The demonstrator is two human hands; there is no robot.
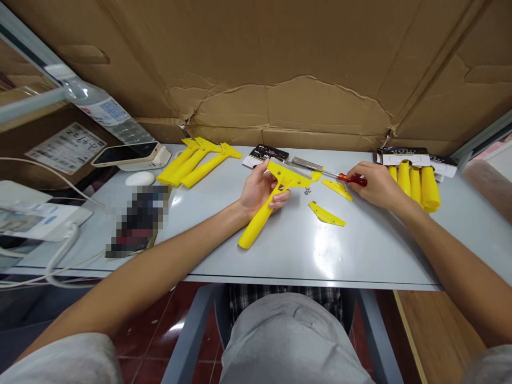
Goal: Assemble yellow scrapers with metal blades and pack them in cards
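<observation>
My left hand (pixel 256 189) is closed around a yellow scraper (pixel 260 218), held tilted over the table with its head up and its handle end toward me. Two screws show in the scraper's head, and a metal blade edge runs along its far side. In my right hand (pixel 374 184) is a screwdriver (pixel 352 180) with a red handle, its shaft pointing left toward the scraper head. Small screws (pixel 308 191) lie in a little heap beside the head. Two loose yellow plates (pixel 327 215) rest nearby, one just below the screwdriver. Metal blades (pixel 306 163) lie behind.
Several yellow scrapers (pixel 204 165) lie at the back left, and yellow handles (pixel 430 189) stick out by black-and-white boxes (pixel 406 156) at right. Another box (pixel 270 153) sits behind my left hand. A phone (pixel 126 153), bottle (pixel 106 109) and cables (pixel 64 256) occupy the left.
</observation>
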